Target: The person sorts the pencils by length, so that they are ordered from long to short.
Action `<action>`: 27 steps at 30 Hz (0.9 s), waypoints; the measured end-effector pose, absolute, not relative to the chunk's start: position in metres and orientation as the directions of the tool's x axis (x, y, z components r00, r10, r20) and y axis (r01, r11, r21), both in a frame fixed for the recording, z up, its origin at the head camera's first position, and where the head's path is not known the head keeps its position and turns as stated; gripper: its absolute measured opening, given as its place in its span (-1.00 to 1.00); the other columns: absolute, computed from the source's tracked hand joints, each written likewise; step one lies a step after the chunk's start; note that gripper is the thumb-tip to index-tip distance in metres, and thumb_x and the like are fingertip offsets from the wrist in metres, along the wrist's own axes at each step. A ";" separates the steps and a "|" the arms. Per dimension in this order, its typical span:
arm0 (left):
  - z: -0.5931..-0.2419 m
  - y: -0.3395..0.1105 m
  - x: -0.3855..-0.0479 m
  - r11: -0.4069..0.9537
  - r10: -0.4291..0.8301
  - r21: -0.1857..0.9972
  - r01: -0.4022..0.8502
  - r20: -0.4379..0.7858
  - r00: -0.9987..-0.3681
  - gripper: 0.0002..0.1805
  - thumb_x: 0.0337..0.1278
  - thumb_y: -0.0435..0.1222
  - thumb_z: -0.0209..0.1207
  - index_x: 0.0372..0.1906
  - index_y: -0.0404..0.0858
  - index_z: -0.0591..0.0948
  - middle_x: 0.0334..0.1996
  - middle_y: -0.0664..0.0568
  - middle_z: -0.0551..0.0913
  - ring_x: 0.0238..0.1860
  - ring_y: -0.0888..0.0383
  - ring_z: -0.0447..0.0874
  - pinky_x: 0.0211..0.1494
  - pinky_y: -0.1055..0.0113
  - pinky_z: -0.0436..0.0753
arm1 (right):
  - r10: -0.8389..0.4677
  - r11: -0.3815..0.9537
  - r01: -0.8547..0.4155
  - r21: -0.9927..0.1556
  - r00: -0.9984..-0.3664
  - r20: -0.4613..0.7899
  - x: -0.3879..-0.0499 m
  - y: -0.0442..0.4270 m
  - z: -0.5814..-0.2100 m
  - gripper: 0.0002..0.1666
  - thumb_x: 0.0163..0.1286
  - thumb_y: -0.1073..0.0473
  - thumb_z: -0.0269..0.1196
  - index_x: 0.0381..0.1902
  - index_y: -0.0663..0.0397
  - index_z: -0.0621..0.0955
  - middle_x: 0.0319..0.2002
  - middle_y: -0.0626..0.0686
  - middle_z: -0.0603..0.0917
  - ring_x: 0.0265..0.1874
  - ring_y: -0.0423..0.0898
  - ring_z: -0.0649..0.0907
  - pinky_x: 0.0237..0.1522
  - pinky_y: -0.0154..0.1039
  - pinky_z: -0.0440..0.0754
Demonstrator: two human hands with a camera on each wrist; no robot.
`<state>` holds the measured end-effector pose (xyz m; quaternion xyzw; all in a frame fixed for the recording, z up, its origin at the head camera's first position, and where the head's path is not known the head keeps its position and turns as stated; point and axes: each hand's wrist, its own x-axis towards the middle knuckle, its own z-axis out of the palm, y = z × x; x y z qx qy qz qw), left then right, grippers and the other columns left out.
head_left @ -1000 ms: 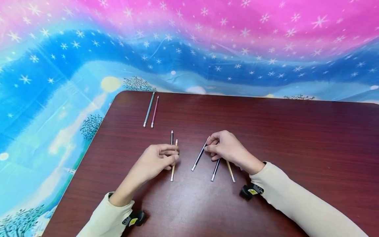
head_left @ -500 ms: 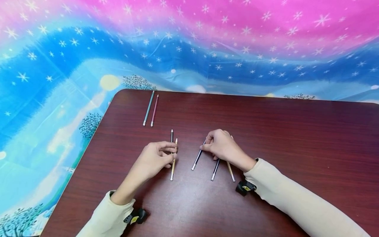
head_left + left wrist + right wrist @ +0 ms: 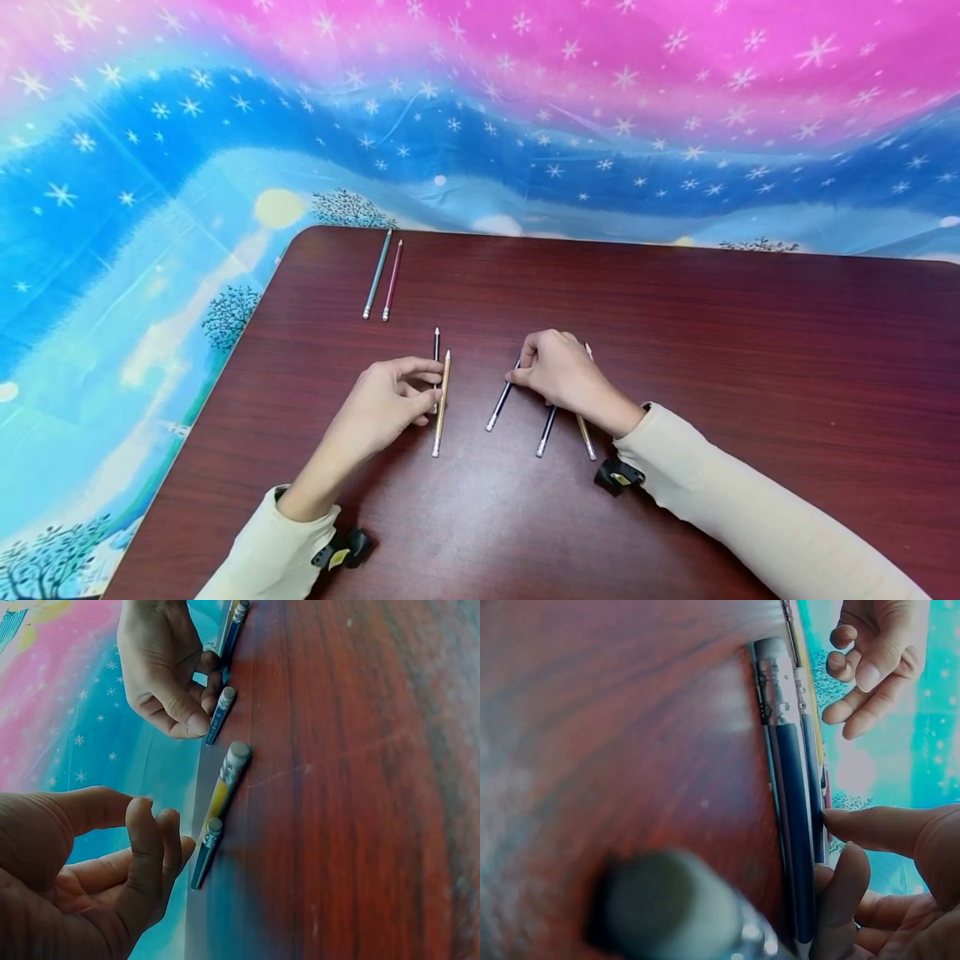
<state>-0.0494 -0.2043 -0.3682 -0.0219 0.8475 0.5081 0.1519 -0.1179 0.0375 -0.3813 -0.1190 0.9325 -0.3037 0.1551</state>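
My right hand (image 3: pixel 558 371) pinches a dark pencil (image 3: pixel 499 406) between thumb and fingers near its upper part, its eraser end pointing toward me on the table. Under that same hand lie a second dark pencil (image 3: pixel 547 431) and a yellow pencil (image 3: pixel 585 435), both partly hidden. To the left, my left hand (image 3: pixel 390 396) hovers with loosely bent fingers over a black pencil (image 3: pixel 437 348), fingertips beside another yellow pencil (image 3: pixel 444 400). In the left wrist view, a gap shows between the left thumb and fingers, with nothing held there.
A teal pencil (image 3: pixel 377 273) and a pink pencil (image 3: pixel 393 280) lie side by side near the far left corner of the brown table (image 3: pixel 712 333). Behind the table hangs a pink and blue snowflake cloth (image 3: pixel 480 108).
My right hand has slid slightly left and down along the dark pencil, covering its tip. The left hand has drawn back a little to the left, uncovering the yellow pencil.
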 end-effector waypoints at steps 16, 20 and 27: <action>-0.370 -0.190 -0.054 0.581 0.107 0.796 -0.170 -0.281 -0.954 -0.55 0.25 -0.40 0.34 0.25 -0.30 0.67 -0.06 -0.09 0.81 -0.48 0.24 0.74 -0.46 0.36 0.62 | -0.337 0.776 -0.166 -0.609 -0.925 -0.176 -0.123 0.038 -0.382 -0.76 0.21 0.13 0.50 -0.34 0.07 0.62 -0.46 -0.02 0.64 -0.42 -0.09 0.59 -0.24 -0.18 0.50; -0.373 -0.182 -0.057 0.636 0.084 0.759 -0.143 -0.252 -0.964 -0.56 0.16 -0.45 0.39 0.19 -0.30 0.70 -0.23 0.01 0.81 -0.39 0.28 0.70 -0.30 0.39 0.66 | -0.333 0.781 -0.167 -0.602 -0.926 -0.176 -0.122 0.037 -0.383 -0.73 0.21 0.09 0.50 -0.31 0.07 0.62 -0.47 -0.01 0.64 -0.42 -0.06 0.59 -0.20 -0.10 0.51; -0.371 -0.171 -0.061 0.758 0.029 0.636 -0.142 -0.251 -0.968 -0.57 0.07 -0.37 0.52 0.10 -0.23 0.74 -0.46 0.20 0.72 -0.40 0.28 0.61 -0.08 0.28 0.62 | -0.328 0.791 -0.163 -0.590 -0.926 -0.185 -0.119 0.033 -0.382 -0.59 0.14 0.01 0.59 -0.32 0.07 0.59 -0.51 -0.01 0.60 -0.47 -0.05 0.54 -0.31 -0.20 0.44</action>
